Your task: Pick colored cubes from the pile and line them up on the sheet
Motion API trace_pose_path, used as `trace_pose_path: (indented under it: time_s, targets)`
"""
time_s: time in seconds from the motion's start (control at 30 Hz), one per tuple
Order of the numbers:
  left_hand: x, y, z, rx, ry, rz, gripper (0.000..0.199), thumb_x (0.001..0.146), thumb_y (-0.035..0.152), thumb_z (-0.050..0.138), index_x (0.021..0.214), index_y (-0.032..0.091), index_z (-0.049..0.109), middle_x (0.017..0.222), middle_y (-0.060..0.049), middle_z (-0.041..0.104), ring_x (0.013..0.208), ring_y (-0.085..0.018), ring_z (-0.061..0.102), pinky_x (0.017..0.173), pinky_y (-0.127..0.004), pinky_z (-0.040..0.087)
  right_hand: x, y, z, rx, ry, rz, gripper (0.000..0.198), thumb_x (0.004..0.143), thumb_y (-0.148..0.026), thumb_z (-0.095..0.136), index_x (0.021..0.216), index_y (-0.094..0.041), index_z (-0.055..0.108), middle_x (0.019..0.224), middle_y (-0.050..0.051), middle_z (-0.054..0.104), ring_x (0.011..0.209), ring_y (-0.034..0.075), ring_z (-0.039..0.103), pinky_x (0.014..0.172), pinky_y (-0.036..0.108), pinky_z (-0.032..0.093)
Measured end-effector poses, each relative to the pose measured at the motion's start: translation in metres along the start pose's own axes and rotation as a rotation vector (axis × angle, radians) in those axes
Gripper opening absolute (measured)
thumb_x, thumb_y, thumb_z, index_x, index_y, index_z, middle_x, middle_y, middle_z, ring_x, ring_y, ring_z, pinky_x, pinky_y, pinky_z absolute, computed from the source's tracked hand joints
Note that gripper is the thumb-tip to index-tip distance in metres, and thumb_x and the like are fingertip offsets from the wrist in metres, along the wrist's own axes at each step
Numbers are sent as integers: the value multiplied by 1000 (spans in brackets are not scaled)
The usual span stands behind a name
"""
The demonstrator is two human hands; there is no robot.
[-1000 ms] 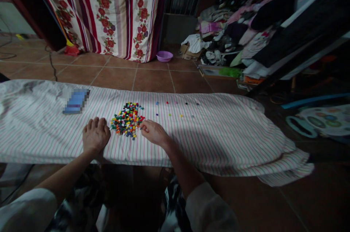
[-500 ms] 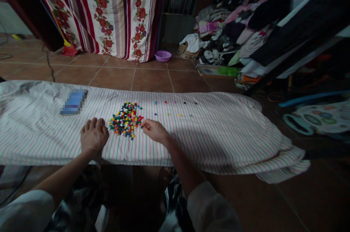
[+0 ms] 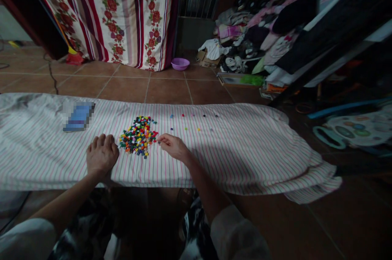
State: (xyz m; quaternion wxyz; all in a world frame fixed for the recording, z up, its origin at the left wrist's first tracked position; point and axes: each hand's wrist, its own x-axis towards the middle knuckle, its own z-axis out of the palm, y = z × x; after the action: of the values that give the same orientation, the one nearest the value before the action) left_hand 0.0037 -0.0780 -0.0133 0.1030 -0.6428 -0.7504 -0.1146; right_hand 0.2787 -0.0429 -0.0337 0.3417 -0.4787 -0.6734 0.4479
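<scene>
A heap of small coloured cubes (image 3: 137,135) lies on the striped cloth (image 3: 245,158) between my hands. My left hand (image 3: 102,154) rests palm down, fingers stretched out, just left of the heap and holding nothing. At the heap's right edge, my right hand (image 3: 173,145) is closed in a pinch. A small dark cube (image 3: 159,142) shows at its fingertips. Beyond that hand, single cubes stand spaced apart in two rows. The far row includes a blue cube (image 3: 172,116) and a black cube (image 3: 204,115); the near row includes a green cube (image 3: 185,129) and a yellow cube (image 3: 199,129).
A blue flat item (image 3: 79,117), partly blurred out, lies on the cloth at the left. Across the tiled floor are a purple basin (image 3: 180,63), a flowered curtain (image 3: 131,15) and a pile of clothes (image 3: 260,27). A dark slanting beam (image 3: 324,43) crosses the right side.
The view has shifted slightly, so the scene sits a little further left. My right fingers stay pinched by the heap's edge; my left hand remains flat on the cloth.
</scene>
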Motion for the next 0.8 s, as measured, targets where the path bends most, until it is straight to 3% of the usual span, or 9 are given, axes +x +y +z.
trace_pose_path:
  time_s: [0.3, 0.5, 0.63, 0.8]
  targets:
    - [0, 1, -3, -20, -17, -1, 41, 90, 26, 36, 122, 13, 58, 132, -18, 56, 128, -34, 45, 100, -50, 40, 1, 4, 0, 199, 4, 78, 10, 79, -22, 61, 89, -21, 65, 78, -2, 66, 72, 11, 63, 64, 22, 51]
    - [-1, 5, -10, -8, -25, 3, 44, 90, 28, 34, 122, 10, 58, 131, -20, 56, 124, -36, 49, 97, -51, 43, -8, 4, -12, 186, 104, 21, 14, 80, -31, 64, 91, -23, 65, 79, -2, 67, 72, 12, 64, 67, 25, 52]
    - [0, 6, -12, 1, -35, 19, 45, 90, 28, 31, 121, 11, 58, 129, -21, 57, 122, -36, 51, 95, -51, 45, -17, 3, -34, 220, 252, -44, 19, 79, -38, 63, 90, -22, 63, 76, -1, 65, 70, 13, 63, 66, 25, 51]
    - [1, 6, -12, 11, -47, 2, 46, 90, 30, 28, 120, 11, 58, 129, -20, 57, 120, -36, 52, 94, -51, 46, -20, 11, -84, 261, 611, -70, 27, 73, -45, 66, 85, -21, 62, 70, -1, 62, 64, 13, 60, 62, 26, 50]
